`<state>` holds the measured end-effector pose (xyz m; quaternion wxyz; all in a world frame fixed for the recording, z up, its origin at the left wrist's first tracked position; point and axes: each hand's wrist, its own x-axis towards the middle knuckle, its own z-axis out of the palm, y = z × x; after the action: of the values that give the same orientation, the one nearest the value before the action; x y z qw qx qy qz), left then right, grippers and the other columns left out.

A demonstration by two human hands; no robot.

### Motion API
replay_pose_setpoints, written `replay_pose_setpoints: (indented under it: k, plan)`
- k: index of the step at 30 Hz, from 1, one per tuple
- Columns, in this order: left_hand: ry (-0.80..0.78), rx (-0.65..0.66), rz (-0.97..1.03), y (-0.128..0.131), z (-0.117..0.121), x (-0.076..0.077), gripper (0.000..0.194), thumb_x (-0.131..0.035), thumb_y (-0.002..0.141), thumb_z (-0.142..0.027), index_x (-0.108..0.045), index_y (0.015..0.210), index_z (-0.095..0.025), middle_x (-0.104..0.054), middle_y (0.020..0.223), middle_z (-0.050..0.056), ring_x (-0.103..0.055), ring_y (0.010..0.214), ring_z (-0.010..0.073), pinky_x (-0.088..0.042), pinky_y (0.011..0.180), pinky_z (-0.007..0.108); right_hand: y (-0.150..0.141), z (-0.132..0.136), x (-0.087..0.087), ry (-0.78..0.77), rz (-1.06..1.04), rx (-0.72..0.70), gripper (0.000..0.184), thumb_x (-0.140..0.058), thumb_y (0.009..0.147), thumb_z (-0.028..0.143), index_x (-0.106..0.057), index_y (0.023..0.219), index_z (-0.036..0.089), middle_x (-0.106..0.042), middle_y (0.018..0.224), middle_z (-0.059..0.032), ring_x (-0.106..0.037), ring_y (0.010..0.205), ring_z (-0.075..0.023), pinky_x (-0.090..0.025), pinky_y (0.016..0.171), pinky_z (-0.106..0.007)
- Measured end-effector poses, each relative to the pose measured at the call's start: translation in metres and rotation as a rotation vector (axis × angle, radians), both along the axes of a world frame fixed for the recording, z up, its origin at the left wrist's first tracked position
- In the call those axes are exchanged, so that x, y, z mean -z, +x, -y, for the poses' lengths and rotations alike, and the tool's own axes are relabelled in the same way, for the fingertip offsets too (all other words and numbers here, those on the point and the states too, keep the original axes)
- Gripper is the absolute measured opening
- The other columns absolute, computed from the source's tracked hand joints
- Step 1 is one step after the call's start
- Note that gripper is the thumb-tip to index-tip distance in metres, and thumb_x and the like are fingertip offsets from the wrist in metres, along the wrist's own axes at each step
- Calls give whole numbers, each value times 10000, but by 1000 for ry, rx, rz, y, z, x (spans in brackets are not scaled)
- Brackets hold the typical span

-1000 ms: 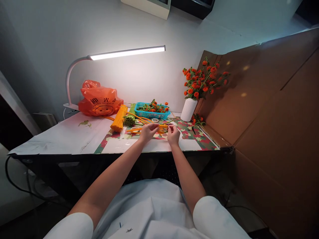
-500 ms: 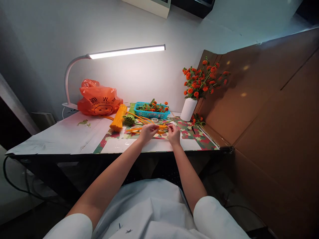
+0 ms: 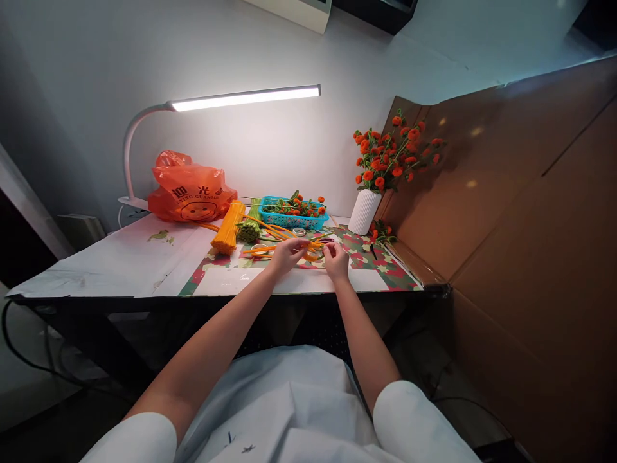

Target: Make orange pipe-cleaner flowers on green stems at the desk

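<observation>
Little has moved since the earlier frame: the red bag (image 3: 193, 193) on the far left of the bench (image 3: 106, 263) sits slightly further left in view, and the yellow piece (image 3: 315, 244) looks shorter and more bunched, while the hands hold nearly the same place. That piece is between the two hands, above the near middle of the bench; its finer make is too small to tell. If either pinch slackened, it could probably spring loose or lose its shape, and pulling too hard might stretch it unevenly. Left grip (image 3: 289, 254) has thumb and fingers drawn together on the piece's left end; right grip (image 3: 336, 260), also nearly closed, appears to pinch the right end. Just left, loose orange strips (image 3: 250, 251) lie where a sleeve or wrist might catch them. Farther back on the left are a yellow bundle (image 3: 229, 225) and a green bundle (image 3: 249, 231); beyond the hands stands a blue basket (image 3: 299, 223) of flowers, with a white vase (image 3: 365, 212) to its right. Over the far side reaches a lit lamp (image 3: 245, 98).
</observation>
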<state>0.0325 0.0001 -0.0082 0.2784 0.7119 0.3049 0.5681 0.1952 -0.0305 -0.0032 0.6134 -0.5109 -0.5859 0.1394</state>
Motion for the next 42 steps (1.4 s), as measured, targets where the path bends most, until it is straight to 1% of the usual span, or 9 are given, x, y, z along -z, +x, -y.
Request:
replay_pose_setpoints:
  k: [9, 14, 18, 22, 27, 30, 35, 38, 42]
  plan:
    - [-146, 107, 160, 1, 0, -2, 335, -722, 691, -360, -692, 925, -122, -735, 837, 102, -702, 735, 204, -574, 638, 301, -2, 0, 2, -65, -20, -57, 158, -515, 757, 321, -589, 742, 183, -652, 681, -46, -616, 624, -185, -505, 592, -296]
    - [-202, 149, 29, 2, 6, -2, 354, -738, 679, -396, -706, 913, -132, -733, 820, 78, -677, 669, 169, -547, 598, 263, -4, 1, 2, 24, 99, -128, 160, -511, 775, 320, -600, 749, 190, -665, 700, -37, -618, 647, -174, -502, 639, -291]
    - [-239, 133, 9, 2, 7, -4, 341, -742, 655, -411, -734, 845, -128, -737, 770, 75, -670, 656, 175, -534, 603, 263, -6, 3, 2, 55, 177, -115, 146, -501, 786, 295, -593, 735, 192, -655, 679, -32, -604, 624, -169, -488, 636, -287]
    - [-220, 103, 17, 0, 6, -7, 318, -746, 634, -396, -743, 818, -135, -738, 747, 72, -673, 657, 184, -532, 605, 269, -7, 2, 4, 95, 319, -85, 115, -493, 782, 221, -588, 724, 192, -647, 684, -39, -599, 643, -178, -472, 654, -296]
    - [-206, 64, -7, -2, 6, -7, 304, -728, 652, -395, -749, 814, -138, -734, 726, 69, -669, 643, 185, -528, 597, 273, -8, 2, 5, 176, 533, -65, 140, -470, 807, 157, -584, 735, 196, -650, 757, -65, -594, 770, -212, -454, 735, -330]
    - [-197, 62, 4, -1, 5, -6, 323, -731, 649, -412, -748, 813, -135, -734, 730, 71, -665, 644, 184, -529, 603, 278, -7, 2, 4, 204, 528, -83, 164, -442, 844, 160, -581, 765, 197, -642, 785, -66, -584, 801, -213, -452, 752, -332]
    - [-191, 84, 41, 1, 3, -1, 390, -758, 624, -432, -743, 873, -133, -740, 794, 79, -663, 672, 183, -524, 613, 277, -5, 1, 5, 199, 398, -36, 150, -428, 840, 154, -569, 805, 194, -633, 807, -66, -581, 793, -207, -459, 730, -322]
    - [-143, 51, 0, 0, 2, 3, 339, -731, 660, -436, -749, 823, -140, -730, 739, 71, -653, 650, 182, -512, 601, 276, -4, 0, 5, 187, 411, -55, 156, -422, 848, 158, -561, 787, 198, -629, 789, -62, -574, 786, -206, -455, 727, -320]
    - [4, 0, -116, -2, 3, 3, 222, -697, 706, -380, -754, 755, -170, -723, 703, 41, -631, 630, 161, -489, 597, 253, -4, 0, 4, 189, 465, -94, 190, -403, 869, 168, -553, 757, 202, -626, 778, -61, -564, 800, -207, -447, 743, -321]
